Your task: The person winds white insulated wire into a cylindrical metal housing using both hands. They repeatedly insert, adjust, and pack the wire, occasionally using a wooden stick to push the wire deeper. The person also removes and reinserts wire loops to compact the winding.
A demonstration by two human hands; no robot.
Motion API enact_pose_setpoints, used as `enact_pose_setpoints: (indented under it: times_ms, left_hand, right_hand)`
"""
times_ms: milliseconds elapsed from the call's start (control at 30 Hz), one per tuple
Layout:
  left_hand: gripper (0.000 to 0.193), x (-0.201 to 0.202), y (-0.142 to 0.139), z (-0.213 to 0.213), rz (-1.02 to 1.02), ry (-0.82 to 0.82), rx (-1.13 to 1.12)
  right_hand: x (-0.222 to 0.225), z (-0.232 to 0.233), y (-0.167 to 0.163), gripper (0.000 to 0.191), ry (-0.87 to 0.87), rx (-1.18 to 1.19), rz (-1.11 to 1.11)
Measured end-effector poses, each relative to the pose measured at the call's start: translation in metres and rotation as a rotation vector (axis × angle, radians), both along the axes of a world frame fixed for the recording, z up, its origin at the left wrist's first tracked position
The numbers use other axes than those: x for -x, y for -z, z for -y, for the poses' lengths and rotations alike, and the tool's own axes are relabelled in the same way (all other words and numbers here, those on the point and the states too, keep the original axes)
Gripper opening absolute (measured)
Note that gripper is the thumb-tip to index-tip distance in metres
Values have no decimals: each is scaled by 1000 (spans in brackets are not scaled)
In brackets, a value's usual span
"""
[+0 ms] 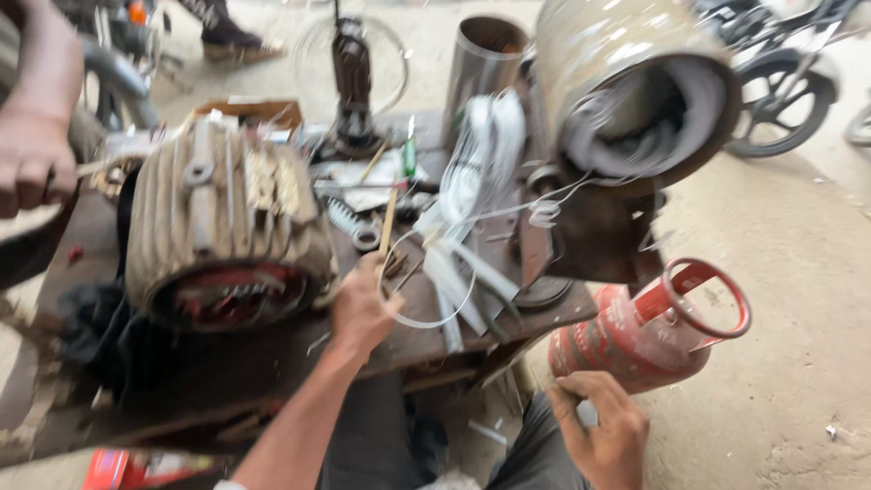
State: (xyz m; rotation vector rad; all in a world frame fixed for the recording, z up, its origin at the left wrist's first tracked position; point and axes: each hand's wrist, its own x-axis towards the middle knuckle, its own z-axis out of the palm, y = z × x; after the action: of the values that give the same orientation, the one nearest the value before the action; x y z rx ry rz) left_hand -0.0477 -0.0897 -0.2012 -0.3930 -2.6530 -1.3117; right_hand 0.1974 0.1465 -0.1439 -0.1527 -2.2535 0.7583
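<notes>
The picture is blurred by motion. My left hand [361, 310] reaches over the dark workbench [272, 358] and is closed on a thin wooden stick [390, 218] that points upward, with a loop of white wire [435, 319] beside it. To its left lies a ribbed grey motor housing [218, 209], its open end showing red windings [227, 295]. My right hand [601, 431] rests low by my knee with bent fingers; a small pale patch shows under them, too blurred to identify.
A large round stator [635, 91] lined with white material sits at the bench's right end, with white strips [481, 163] hanging beside it. A red gas cylinder [644, 331] lies on the ground. Another person's hand [32, 154] grips a tool at left. A motorcycle wheel [780, 109] stands behind.
</notes>
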Motion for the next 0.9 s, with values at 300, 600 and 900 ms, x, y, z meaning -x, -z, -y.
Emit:
enact_pose_setpoints:
  times_ms: [300, 600, 900]
  left_hand:
    - [35, -85, 37, 43, 687, 480, -935]
    - [36, -99, -28, 46, 936, 1078, -1154]
    - [28, -106, -133, 3, 894, 1093, -1021]
  right_hand:
    - [10, 21, -62, 34, -241, -282, 4]
    - [13, 30, -105, 34, -675, -437, -213]
    - [-16, 26, -131, 38, -656, -266, -282]
